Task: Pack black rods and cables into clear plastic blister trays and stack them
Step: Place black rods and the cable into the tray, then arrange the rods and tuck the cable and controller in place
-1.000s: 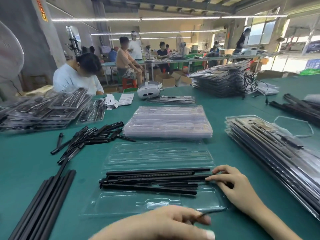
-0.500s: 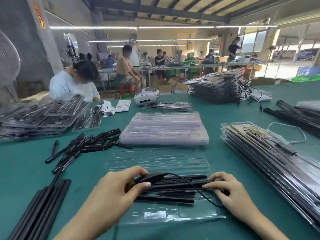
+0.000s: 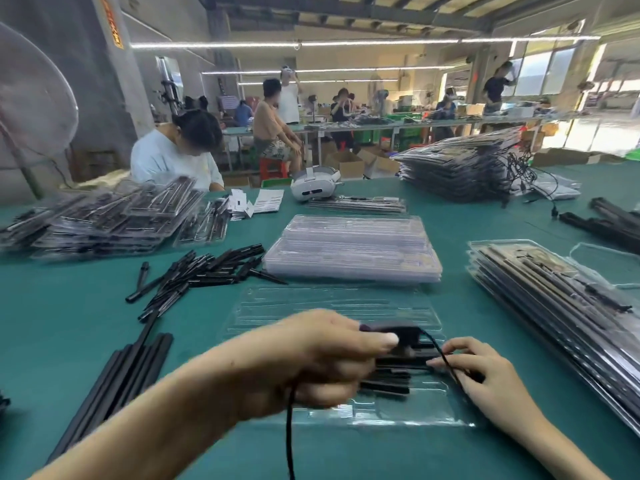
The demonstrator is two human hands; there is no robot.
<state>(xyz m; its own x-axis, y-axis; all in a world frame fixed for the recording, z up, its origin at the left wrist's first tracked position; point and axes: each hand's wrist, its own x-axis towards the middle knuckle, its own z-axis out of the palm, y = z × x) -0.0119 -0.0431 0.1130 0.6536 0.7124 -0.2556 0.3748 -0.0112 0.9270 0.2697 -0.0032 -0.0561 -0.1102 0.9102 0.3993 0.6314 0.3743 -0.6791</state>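
An open clear blister tray lies on the green table in front of me, with black rods seated in its near half. My left hand hovers over the tray's middle, pinching the black plug end of a cable; the cable's cord loops down under that hand and off the bottom edge. My right hand rests on the tray's right end, fingertips pressing the cord and rods. Much of the rods is hidden by my left hand.
A stack of empty clear trays sits just behind. Packed trays pile up at right. Short black rods lie loose at left, long rods at near left. More packed stacks and a worker are beyond.
My left hand came up from the near edge with the cable plug and carried it rightward over the tray, toward my right hand. The right hand stayed on the tray's right end.
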